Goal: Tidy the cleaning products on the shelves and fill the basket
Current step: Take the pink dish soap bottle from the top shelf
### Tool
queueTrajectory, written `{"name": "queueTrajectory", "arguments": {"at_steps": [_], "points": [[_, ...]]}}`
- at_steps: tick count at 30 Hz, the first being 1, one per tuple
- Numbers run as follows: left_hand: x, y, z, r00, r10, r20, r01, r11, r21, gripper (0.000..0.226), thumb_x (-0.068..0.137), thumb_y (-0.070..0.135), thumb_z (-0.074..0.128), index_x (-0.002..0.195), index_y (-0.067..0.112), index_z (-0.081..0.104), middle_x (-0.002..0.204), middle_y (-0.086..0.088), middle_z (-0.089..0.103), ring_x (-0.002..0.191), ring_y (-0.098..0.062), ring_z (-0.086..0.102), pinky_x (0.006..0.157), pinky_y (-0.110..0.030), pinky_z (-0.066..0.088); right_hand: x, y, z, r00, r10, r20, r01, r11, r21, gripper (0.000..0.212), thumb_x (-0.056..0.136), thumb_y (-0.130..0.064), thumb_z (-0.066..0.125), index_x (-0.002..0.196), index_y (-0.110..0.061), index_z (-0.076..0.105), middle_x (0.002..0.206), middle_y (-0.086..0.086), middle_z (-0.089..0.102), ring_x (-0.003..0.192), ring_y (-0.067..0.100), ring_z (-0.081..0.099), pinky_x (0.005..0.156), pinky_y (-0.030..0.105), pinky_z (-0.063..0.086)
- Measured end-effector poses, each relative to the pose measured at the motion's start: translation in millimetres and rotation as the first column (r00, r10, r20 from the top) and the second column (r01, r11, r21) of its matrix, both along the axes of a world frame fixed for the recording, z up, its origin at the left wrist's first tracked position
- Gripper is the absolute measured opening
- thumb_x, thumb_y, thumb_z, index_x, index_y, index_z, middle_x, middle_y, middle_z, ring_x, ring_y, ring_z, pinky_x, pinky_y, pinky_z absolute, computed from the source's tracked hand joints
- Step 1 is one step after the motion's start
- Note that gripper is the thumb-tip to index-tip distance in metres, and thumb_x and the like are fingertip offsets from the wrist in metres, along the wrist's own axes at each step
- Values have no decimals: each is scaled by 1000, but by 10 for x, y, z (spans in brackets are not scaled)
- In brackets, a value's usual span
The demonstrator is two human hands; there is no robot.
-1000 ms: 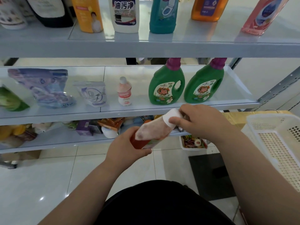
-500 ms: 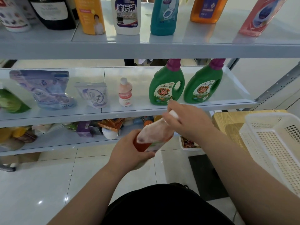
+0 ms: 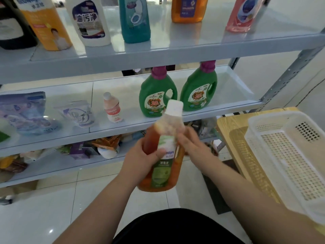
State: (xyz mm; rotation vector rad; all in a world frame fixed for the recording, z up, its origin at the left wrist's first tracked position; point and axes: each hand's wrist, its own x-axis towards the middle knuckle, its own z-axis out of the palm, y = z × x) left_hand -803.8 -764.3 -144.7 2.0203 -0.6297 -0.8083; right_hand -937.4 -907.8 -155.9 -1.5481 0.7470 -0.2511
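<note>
- the left hand grasps a translucent amber plastic bottle with a white cap and a green-and-white label, fingers and thumb wrapped round its middle, in mid-air in front of the body and below the front edge of the middle grey metal shelf.
- the bottle's long axis runs close to upright, base toward the person, cap tipped a little up and away, level with the two green detergent jugs with purple caps on that shelf.
- the right hand lies against the bottle's right side, just behind the label; it is blurred, so i cannot tell whether it grips the bottle or only touches it.
- the white perforated plastic basket sits on a pale wooden table to the right of both hands, well apart from the bottle, and looks to hold nothing yet.
- the right hand is the nearer one to the basket, so the coming move likely turns on a sideways carry to the right, with the bottle passed to that hand or steadied by it.
- the basket is long and shallow, so the bottle probably needs tipping onto its side.
</note>
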Motion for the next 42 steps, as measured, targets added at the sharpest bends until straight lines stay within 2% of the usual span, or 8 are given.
{"name": "queueTrajectory", "arguments": {"at_steps": [3, 7, 11, 20, 26, 31, 35, 42], "points": [[-161, -329, 45, 979, 127, -161, -145, 984, -105, 53, 88, 69, 47, 122, 30, 60, 107, 16, 64, 105, -12, 62, 94, -33, 44, -254, -13, -240, 987, -133, 86, 97, 939, 330, 26, 94, -57, 59, 120, -54, 61, 127, -2, 70, 118, 26, 67, 103, 58, 51], [-445, -860, 77, 953, 160, -256, -190, 977, -97, 63, 88, 78, 39, 128, 37, 65, 128, 10, 66, 119, -15, 61, 111, -42, 42, -627, -412, -244, 934, -327, 143, 251, 887, 389, 19, 104, -36, 53, 119, -40, 65, 118, 6, 74, 110, 31, 70, 94, 53, 56], [-915, -1441, 38, 843, 19, -538, -160, 963, -217, 34, 105, 40, 47, 130, 23, 63, 121, -4, 74, 112, -24, 70, 98, -44, 53, -1106, -908, -198, 823, -544, 164, 413, 771, 484, 17, 105, -24, 53, 116, -21, 66, 118, 24, 69, 101, 37, 69, 93, 60, 56], [-1990, -2604, -232, 826, -271, -495, 214, 962, -171, 32, 107, 27, 46, 136, 26, 60, 119, -5, 74, 110, -26, 71, 97, -48, 54, -2341, -1551, -435, 647, -759, 80, 642, 598, 481, 17, 106, -28, 52, 119, -27, 63, 97, 2, 74, 84, 16, 71, 76, 38, 59], [-2586, -3253, -473, 776, -389, -496, 382, 916, -120, 35, 106, 17, 48, 137, 26, 60, 123, -1, 73, 113, -20, 69, 99, -40, 53, -3037, -1813, -662, 557, -830, 31, 748, 517, 416, 39, 93, -31, 73, 128, -30, 56, 115, -4, 75, 105, 18, 73, 95, 47, 57], [-2863, -3856, -615, 669, -644, -371, 685, 728, -28, 32, 94, 28, 64, 117, 51, 64, 122, 11, 71, 108, -8, 70, 95, -35, 54, -3336, -1998, -875, 357, -934, 6, 836, 322, 445, 47, 96, -23, 70, 139, -24, 51, 123, 1, 73, 111, 23, 71, 98, 50, 56], [-3128, -4228, -770, 491, -759, -428, 855, 515, 67, 62, 69, 41, 75, 129, 39, 61, 111, 3, 75, 97, -14, 74, 87, -38, 60, -3501, -2068, -993, 218, -961, -172, 942, 161, 295, 80, 78, -44, 77, 142, -56, 30, 129, -4, 67, 112, 21, 70, 96, 49, 56], [-3494, -4701, -1349, 305, -764, -568, 951, 270, 149, 46, 90, 8, 69, 131, 27, 61, 104, -5, 76, 90, -22, 75, 69, -33, 59, -3652, -2253, -1175, 147, -871, -469, 988, 148, 36, 29, 99, -27, 53, 122, -30, 70, 114, -8, 73, 106, 15, 68, 96, 39, 54]]}}
